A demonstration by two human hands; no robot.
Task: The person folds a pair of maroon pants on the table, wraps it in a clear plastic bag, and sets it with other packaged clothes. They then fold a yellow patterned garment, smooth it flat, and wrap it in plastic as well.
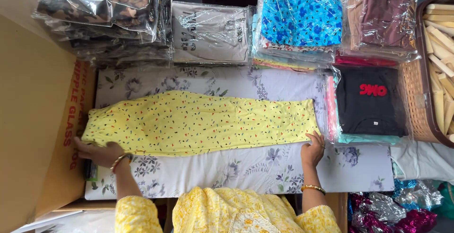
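Yellow garment [198, 122]: printed with small multicoloured flecks, folded into one long narrow strip, lying flat across the flowered sheet [246, 169]. Runs left to right, slightly wider in the middle, edges fairly even. Its left end hangs just past the sheet's edge onto the cardboard [38, 133]. Your left hand [97, 151] presses the bottom left corner, your right hand [313, 149] the bottom right corner, both touching the fabric.
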